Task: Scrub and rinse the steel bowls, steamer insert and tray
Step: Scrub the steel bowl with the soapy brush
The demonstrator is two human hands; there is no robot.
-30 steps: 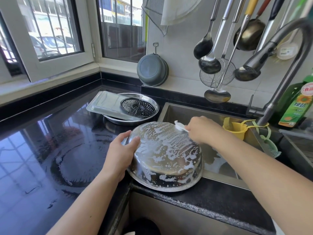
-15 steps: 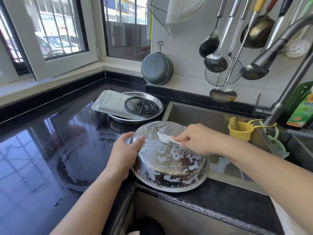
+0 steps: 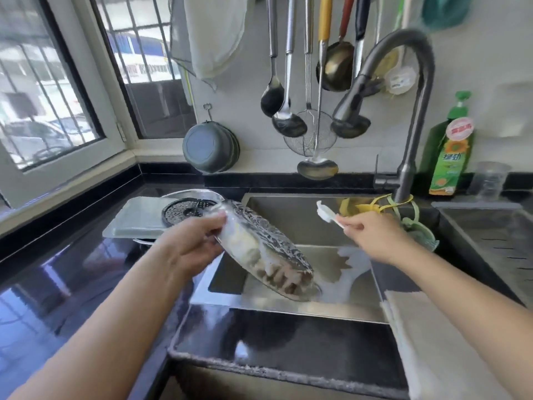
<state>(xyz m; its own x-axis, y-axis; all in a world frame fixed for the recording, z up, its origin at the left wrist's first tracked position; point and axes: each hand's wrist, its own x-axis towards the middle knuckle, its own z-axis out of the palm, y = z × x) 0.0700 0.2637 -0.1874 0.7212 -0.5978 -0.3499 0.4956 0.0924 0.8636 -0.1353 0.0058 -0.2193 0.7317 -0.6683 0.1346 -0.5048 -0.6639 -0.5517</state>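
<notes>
Lifted off the surface, the soapy bowl (image 3: 268, 252) is tilting over the sink (image 3: 302, 215); left hand (image 3: 191, 245) is gripping its rim, right hand (image 3: 372, 233) pinching the brush (image 3: 327, 215); suds could be making it slip.

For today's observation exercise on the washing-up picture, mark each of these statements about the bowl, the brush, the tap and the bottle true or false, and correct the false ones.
1. The left hand holds the soapy bowl tilted over the sink. True.
2. The right hand presses the brush against the bowl. False: the brush is held up, clear of the bowl.
3. Water is running from the tap. False: no stream shows.
4. A tray lies on the counter left of the sink. True.
5. The green bottle lies in the sink. False: it stands upright behind the sink, right of the tap.
</notes>
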